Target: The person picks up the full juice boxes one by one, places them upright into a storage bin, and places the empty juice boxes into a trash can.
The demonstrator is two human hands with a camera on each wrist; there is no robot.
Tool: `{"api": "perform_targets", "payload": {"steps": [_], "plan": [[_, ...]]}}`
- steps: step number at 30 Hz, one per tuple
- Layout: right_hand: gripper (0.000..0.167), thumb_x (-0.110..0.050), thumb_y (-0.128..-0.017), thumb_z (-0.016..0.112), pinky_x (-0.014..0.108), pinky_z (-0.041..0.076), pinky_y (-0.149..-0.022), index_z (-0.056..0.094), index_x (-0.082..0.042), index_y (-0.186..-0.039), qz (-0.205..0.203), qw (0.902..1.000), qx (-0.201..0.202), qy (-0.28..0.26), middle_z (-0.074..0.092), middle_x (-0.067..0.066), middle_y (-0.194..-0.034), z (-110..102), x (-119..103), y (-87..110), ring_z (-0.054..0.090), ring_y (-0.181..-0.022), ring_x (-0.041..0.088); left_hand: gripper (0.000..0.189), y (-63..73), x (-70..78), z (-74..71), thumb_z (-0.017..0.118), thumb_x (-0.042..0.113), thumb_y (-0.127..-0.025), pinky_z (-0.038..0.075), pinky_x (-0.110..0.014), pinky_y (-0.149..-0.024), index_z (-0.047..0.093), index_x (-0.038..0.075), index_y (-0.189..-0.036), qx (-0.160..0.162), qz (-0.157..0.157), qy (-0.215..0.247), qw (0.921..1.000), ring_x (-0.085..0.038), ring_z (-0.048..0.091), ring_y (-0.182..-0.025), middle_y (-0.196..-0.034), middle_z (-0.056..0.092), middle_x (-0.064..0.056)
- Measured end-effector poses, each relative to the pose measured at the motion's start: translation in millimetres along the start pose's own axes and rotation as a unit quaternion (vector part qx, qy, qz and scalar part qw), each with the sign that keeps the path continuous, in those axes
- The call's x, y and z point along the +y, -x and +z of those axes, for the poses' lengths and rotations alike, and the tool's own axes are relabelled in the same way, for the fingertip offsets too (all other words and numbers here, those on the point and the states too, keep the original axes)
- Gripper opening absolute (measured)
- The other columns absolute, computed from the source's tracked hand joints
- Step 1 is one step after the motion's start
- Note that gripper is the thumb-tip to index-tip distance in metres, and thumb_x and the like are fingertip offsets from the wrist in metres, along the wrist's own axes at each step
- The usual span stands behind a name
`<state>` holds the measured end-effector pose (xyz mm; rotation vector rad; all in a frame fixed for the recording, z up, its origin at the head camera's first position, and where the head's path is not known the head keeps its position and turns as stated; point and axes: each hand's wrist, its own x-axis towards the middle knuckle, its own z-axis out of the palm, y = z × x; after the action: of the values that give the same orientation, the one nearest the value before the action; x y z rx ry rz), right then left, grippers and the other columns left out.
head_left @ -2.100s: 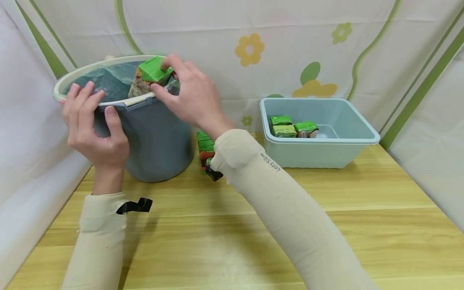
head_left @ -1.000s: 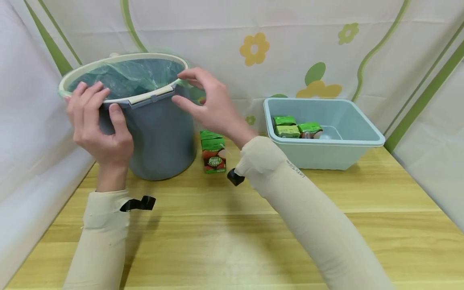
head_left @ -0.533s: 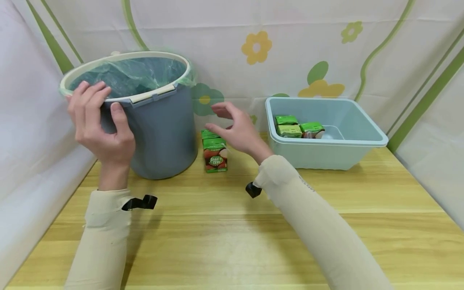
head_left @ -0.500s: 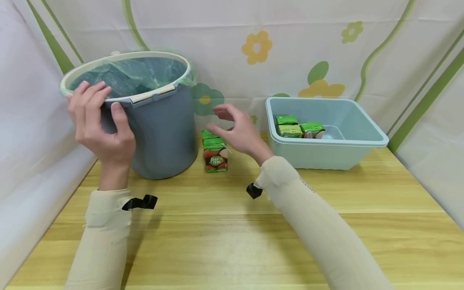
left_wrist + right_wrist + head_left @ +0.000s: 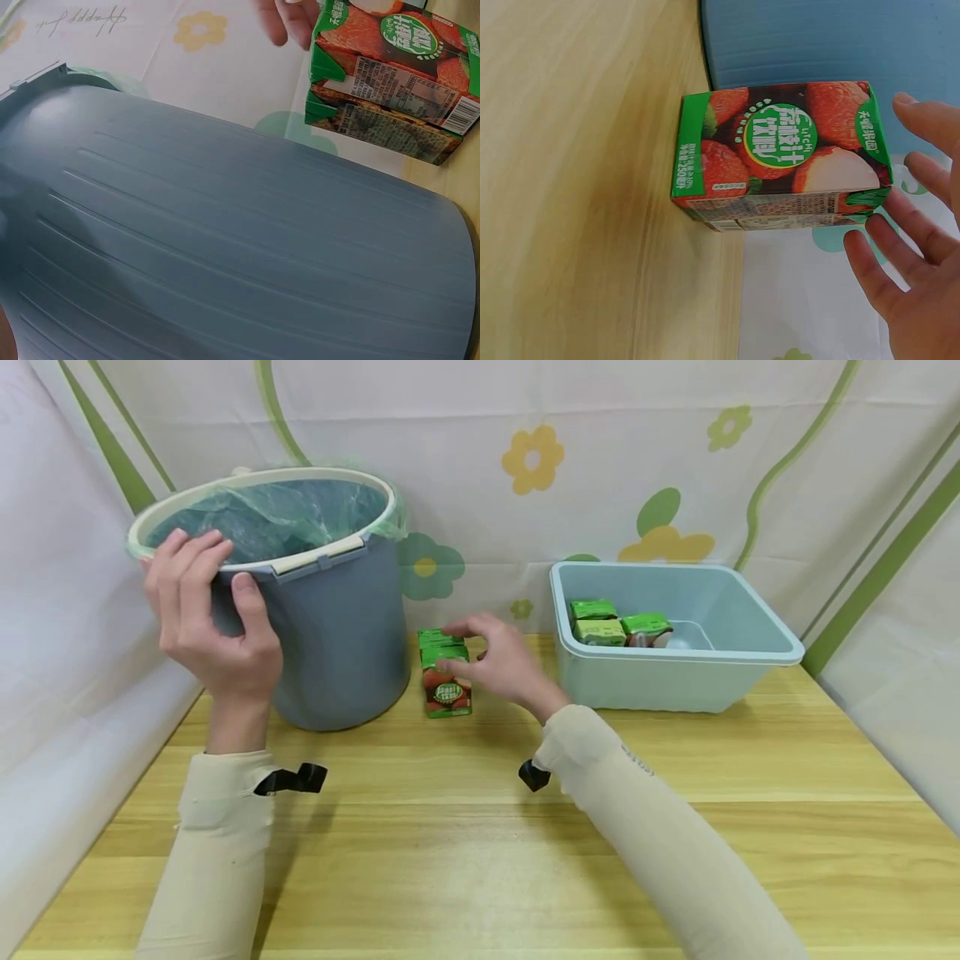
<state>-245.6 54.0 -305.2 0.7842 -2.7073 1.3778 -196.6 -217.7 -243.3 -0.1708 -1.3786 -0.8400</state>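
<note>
My left hand [image 5: 217,631] grips the near rim of a blue-grey trash bin [image 5: 341,631], fingers over the pale ring and thumb outside. A greenish plastic bag [image 5: 281,510] lines the bin. Beside it on the table stands a green-and-red litchi juice box [image 5: 447,689], with another juice box [image 5: 390,135] right behind it, seen in the left wrist view. My right hand [image 5: 506,664] hovers at the top of the front box, its thumb and fingers spread. In the right wrist view, those fingertips are close to the upper end of the litchi box [image 5: 787,146].
A light blue plastic tub [image 5: 637,685] stands at the right, with several green-topped juice boxes [image 5: 598,632] inside its left part. A white floral cloth [image 5: 450,443] hangs behind, and another white cloth [image 5: 67,610] hangs along the left side of the wooden table [image 5: 450,877].
The right hand has let a juice box go in the bin, then moved right and down to the boxes on the table. The left hand has stayed on the rim.
</note>
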Motion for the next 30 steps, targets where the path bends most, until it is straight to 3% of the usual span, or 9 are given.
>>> {"api": "perform_targets", "payload": {"steps": [12, 20, 30], "plan": [[0.047, -0.032, -0.090, 0.085, 0.046, 0.052, -0.102, 0.072, -0.016, -0.133, -0.024, 0.9971, 0.000, 0.072, 0.063, 0.004, -0.134, 4, 0, 4.9, 0.060, -0.122, 0.031, 0.040, -0.6, 1.3, -0.7, 0.059, 0.029, -0.089, 0.027, -0.039, -0.132, 0.080, 0.000, -0.107, 0.002, 0.001, -0.001, 1.0000, -0.019, 0.064, -0.131, -0.116, 0.080, -0.008], [0.040, -0.027, -0.094, 0.083, 0.046, 0.046, -0.120, 0.075, -0.019, -0.132, -0.065, 0.9895, 0.001, 0.129, 0.065, 0.004, -0.143, 6, 2, 7.1, 0.056, -0.140, 0.027, 0.039, -0.3, -3.8, -1.3, 0.059, 0.030, -0.090, 0.026, -0.039, -0.132, 0.080, 0.002, -0.107, -0.002, 0.003, -0.001, 1.0000, -0.019, 0.063, -0.132, -0.117, 0.080, -0.006], [0.033, -0.024, -0.093, 0.084, 0.044, 0.050, -0.115, 0.078, -0.018, -0.125, -0.097, 0.9837, 0.018, 0.150, 0.069, 0.004, -0.133, 9, 0, 8.3, 0.060, -0.132, 0.025, 0.039, -1.4, 7.5, -1.7, 0.059, 0.027, -0.089, 0.028, -0.040, -0.131, 0.079, -0.001, -0.107, -0.003, 0.001, 0.007, 1.0000, -0.023, 0.064, -0.131, -0.116, 0.079, -0.013]]}}
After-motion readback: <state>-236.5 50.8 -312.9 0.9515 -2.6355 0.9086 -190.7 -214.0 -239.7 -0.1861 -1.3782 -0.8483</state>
